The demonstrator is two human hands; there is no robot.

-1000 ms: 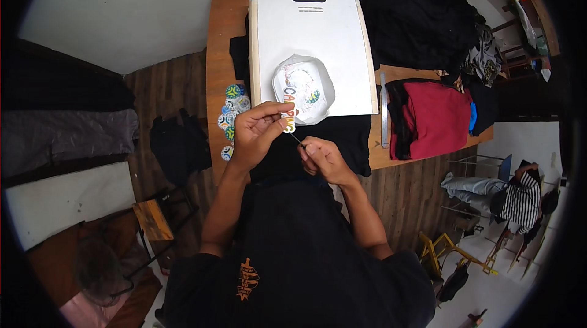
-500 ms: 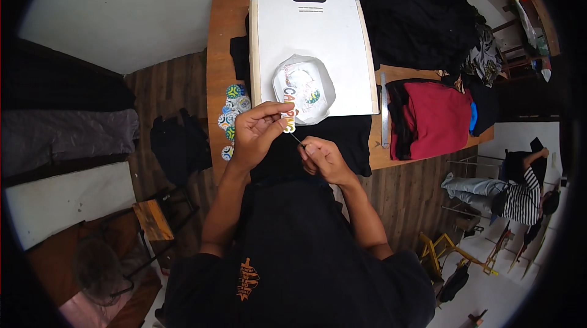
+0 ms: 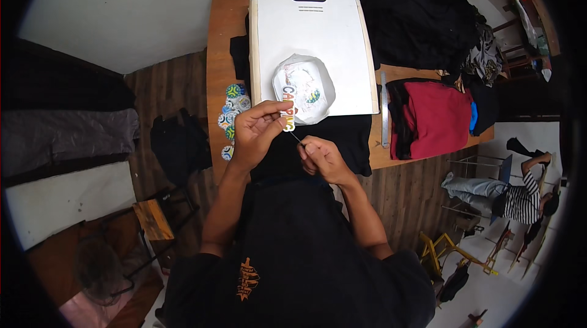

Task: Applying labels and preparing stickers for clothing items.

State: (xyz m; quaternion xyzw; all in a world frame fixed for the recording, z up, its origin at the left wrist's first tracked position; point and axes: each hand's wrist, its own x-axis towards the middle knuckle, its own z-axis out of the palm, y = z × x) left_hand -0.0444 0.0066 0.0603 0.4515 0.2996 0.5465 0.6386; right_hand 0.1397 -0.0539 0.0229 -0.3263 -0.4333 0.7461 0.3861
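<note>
A co-worker's arm (image 3: 533,162) has shifted; left hand (image 3: 257,129) pinches lettered sticker (image 3: 290,125), right hand (image 3: 326,160) thin tool (image 3: 296,137), apparently working an edge, needing steadiness.

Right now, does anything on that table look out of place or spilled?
Nothing looks spilled. Slightly untidy: round patterned pieces lie in a loose cluster near the left edge of the table, beside the left hand, outside the white bowl. Whether deliberately, I can't tell.
</note>
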